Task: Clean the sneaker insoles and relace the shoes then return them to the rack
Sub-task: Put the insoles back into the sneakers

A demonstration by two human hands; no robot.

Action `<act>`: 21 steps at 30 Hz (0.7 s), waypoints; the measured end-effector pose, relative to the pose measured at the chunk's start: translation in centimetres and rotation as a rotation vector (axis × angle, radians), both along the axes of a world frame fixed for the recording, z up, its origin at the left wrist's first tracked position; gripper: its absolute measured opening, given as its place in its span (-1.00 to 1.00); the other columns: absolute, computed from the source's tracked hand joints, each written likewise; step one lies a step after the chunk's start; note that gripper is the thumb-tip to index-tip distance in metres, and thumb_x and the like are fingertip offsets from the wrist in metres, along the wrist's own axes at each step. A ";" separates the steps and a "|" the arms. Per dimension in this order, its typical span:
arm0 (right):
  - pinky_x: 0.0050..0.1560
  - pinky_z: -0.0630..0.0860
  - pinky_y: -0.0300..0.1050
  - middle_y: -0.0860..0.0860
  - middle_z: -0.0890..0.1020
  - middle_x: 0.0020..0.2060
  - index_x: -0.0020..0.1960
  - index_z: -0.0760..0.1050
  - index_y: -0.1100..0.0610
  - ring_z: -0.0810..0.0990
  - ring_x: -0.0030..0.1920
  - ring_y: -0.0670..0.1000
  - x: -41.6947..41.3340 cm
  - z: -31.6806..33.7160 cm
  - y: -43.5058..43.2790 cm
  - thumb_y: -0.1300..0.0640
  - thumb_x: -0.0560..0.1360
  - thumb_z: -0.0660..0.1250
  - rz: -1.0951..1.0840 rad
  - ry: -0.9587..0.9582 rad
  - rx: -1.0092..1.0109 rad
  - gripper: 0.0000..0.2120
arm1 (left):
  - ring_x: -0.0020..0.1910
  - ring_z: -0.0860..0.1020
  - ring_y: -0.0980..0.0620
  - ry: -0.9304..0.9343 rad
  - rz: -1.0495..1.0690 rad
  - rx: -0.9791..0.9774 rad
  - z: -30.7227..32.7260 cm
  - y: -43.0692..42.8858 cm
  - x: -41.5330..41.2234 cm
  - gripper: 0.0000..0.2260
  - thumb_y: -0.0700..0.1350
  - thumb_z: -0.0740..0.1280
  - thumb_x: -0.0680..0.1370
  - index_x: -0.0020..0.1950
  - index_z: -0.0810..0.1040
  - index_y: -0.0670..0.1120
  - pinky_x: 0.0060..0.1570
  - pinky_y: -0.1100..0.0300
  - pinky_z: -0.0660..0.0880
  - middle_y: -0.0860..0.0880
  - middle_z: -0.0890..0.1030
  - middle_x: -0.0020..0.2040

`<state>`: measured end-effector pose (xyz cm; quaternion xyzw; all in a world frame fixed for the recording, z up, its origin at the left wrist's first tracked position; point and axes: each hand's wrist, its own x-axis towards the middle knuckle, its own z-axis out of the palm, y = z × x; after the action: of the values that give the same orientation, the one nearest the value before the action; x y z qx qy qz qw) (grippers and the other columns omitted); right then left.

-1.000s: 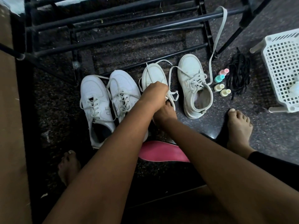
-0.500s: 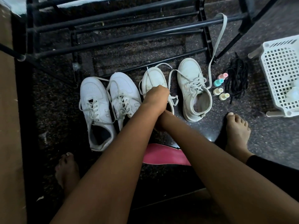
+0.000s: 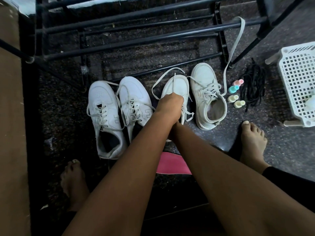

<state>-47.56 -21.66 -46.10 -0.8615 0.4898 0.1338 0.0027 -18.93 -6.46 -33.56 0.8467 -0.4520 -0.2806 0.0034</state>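
White sneaker (image 3: 177,86) gripped by curled left hand (image 3: 170,104).

The floor (image 3: 289,150) is looking like polished speckled stone, throwing back a glossy glare. The rack (image 3: 153,34) is showing as smooth dark metal tubing. The white sneaker (image 3: 100,99) is looking smooth and leathery, the pale high-top (image 3: 202,79) is coming across matt and scuffed, and the basket (image 3: 296,68) is looking like perforated white plastic.
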 end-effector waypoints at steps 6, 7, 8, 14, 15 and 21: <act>-0.02 0.45 0.20 0.22 0.46 0.19 0.29 0.24 0.15 0.45 0.10 0.32 -0.3 -0.4 -0.2 0.24 0.49 0.28 0.019 0.009 -0.030 -0.58 | -0.01 0.52 -0.12 -0.075 -0.023 0.022 0.1 0.4 0.3 -0.80 -0.34 0.11 0.53 0.06 0.46 -0.21 -0.18 0.12 0.34 -0.18 0.54 0.04; -0.02 0.45 0.20 0.23 0.46 0.19 0.29 0.24 0.16 0.45 0.09 0.32 -0.4 -0.4 -0.1 0.24 0.49 0.28 0.018 0.014 -0.026 -0.58 | -0.01 0.52 -0.13 -0.078 -0.009 0.013 0.1 0.6 0.4 -0.81 -0.33 0.11 0.54 0.07 0.45 -0.21 -0.19 0.11 0.34 -0.19 0.53 0.03; -0.02 0.45 0.19 0.23 0.46 0.18 0.29 0.24 0.16 0.45 0.09 0.32 -0.4 -0.5 -0.1 0.24 0.48 0.29 0.033 0.009 -0.029 -0.58 | -0.01 0.52 -0.14 -0.074 0.009 0.003 0.1 0.8 0.6 -0.82 -0.32 0.11 0.55 0.07 0.44 -0.20 -0.20 0.11 0.33 -0.19 0.53 0.02; 0.03 0.43 0.21 0.25 0.45 0.21 0.30 0.24 0.16 0.43 0.14 0.33 -0.5 -0.6 -0.1 0.22 0.51 0.26 -0.003 -0.023 0.004 -0.60 | -0.06 0.53 -0.17 0.013 0.134 -0.073 0.4 1.9 1.2 -0.87 -0.32 0.16 0.51 -0.12 0.34 -0.10 -0.23 0.09 0.34 -0.15 0.48 -0.15; 0.05 0.42 0.22 0.26 0.45 0.22 0.30 0.24 0.17 0.42 0.15 0.34 -0.3 -0.6 0.0 0.21 0.53 0.21 -0.009 -0.030 0.010 -0.63 | -0.05 0.53 -0.17 0.017 0.137 -0.075 0.4 1.8 1.3 -0.87 -0.32 0.16 0.52 -0.11 0.35 -0.10 -0.21 0.08 0.35 -0.17 0.51 -0.11; 0.11 0.36 0.25 0.24 0.41 0.29 0.34 0.22 0.16 0.37 0.21 0.35 0.4 0.9 0.9 0.19 0.56 0.14 -0.054 -0.022 0.010 -0.65 | 0.01 0.53 -0.17 0.019 0.183 -0.088 -0.1 1.9 1.9 -0.87 -0.29 0.20 0.55 0.03 0.49 -0.14 -0.16 0.09 0.40 -0.18 0.56 0.00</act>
<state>-47.20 -20.79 -45.23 -0.8493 0.5123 0.1267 0.0158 -17.07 -4.55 -33.65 0.8808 -0.3845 -0.2671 0.0708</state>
